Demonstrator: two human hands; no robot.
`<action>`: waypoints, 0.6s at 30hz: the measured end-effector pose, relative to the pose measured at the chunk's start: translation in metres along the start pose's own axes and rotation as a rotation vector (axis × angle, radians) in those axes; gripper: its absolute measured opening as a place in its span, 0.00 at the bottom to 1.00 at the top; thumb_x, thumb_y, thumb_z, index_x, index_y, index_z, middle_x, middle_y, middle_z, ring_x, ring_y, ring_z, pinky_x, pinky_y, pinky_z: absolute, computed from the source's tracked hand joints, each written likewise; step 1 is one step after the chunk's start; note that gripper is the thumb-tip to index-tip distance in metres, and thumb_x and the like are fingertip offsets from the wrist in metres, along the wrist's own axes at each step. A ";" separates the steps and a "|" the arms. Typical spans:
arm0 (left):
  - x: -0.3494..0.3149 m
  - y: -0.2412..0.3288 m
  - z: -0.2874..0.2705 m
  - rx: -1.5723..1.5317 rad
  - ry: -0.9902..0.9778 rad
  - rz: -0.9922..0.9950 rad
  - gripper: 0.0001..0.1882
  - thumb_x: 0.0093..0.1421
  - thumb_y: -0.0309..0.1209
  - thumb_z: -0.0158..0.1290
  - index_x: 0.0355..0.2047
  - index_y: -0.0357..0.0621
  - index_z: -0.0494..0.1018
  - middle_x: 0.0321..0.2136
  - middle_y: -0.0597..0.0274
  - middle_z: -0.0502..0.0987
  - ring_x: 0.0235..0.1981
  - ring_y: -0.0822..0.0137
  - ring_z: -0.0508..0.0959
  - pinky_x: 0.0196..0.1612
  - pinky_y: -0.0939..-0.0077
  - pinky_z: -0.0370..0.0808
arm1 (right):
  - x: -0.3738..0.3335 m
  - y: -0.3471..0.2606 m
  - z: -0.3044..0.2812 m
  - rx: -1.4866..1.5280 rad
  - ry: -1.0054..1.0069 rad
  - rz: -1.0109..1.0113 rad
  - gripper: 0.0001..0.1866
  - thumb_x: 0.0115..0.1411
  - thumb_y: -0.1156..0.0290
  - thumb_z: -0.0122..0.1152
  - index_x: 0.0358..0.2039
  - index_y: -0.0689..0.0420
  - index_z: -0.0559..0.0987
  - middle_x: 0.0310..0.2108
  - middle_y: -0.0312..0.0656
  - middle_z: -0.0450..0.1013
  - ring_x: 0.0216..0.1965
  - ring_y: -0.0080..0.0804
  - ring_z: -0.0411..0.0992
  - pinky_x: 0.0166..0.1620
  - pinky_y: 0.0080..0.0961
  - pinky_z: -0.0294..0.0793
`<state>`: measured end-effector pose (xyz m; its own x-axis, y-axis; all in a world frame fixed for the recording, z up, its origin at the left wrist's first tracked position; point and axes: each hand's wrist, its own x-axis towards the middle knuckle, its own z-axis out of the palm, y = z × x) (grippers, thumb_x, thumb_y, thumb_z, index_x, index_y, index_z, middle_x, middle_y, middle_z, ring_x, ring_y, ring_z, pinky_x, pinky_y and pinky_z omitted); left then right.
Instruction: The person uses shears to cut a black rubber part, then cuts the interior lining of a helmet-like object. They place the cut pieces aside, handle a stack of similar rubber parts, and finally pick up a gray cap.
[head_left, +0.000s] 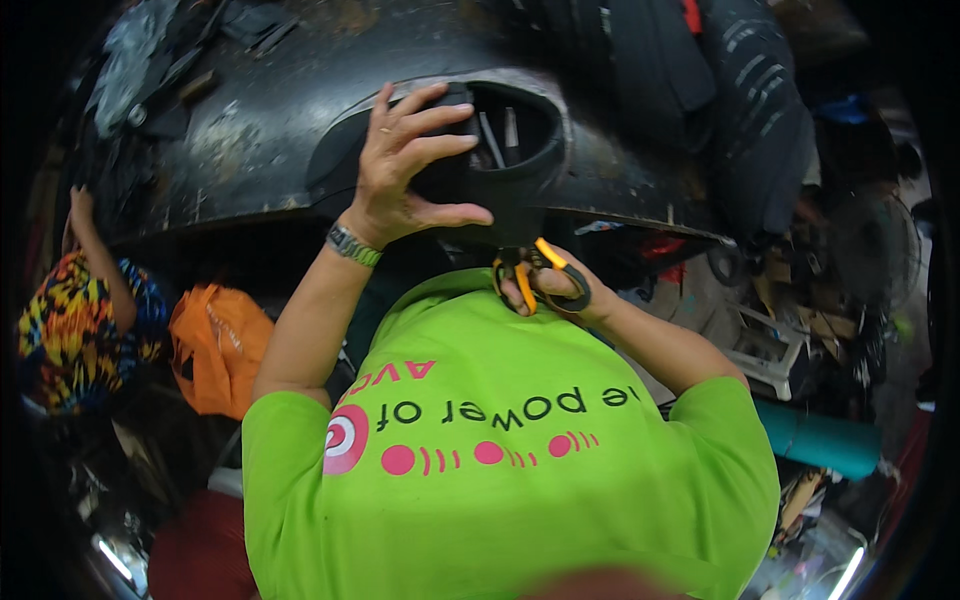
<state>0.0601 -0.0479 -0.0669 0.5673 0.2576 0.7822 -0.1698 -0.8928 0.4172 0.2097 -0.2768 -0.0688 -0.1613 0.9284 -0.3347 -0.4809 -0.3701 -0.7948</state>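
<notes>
"Holding anything, that right hand (597,292)?"
"Yes: scissors (553,253), fingers curled through the parted handles, just off the near edge of the table (250,125)."
"And the left hand (392,178)?"
"Spread wide over the black piece (540,168) at the table's near edge; whether it grips, I can't tell."

The tabletop (245,140) looks glossy and smooth, its finish scuffed and worn rough in patches. At its far left corner, the bag (130,62) is crinkled, see-through plastic. By the near edge, the scissors (551,254) have smooth plastic handles; the watch (352,244) has a shiny metal band. The shirt (520,440) is matt cloth.
</notes>
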 end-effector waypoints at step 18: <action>-0.011 0.003 -0.007 0.180 -0.168 -0.031 0.27 0.47 0.52 0.68 0.49 0.64 0.81 0.58 0.65 0.74 0.66 0.54 0.64 0.70 0.48 0.53 | 0.014 -0.005 0.024 -0.087 0.134 -0.012 0.21 0.63 0.53 0.60 0.45 0.57 0.70 0.27 0.38 0.71 0.26 0.23 0.71 0.32 0.18 0.71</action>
<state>0.0475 -0.0509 -0.0714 0.6985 0.2348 0.6760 -0.0123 -0.9406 0.3393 0.1890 -0.2611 -0.0579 -0.0367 0.9222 -0.3850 -0.4051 -0.3659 -0.8379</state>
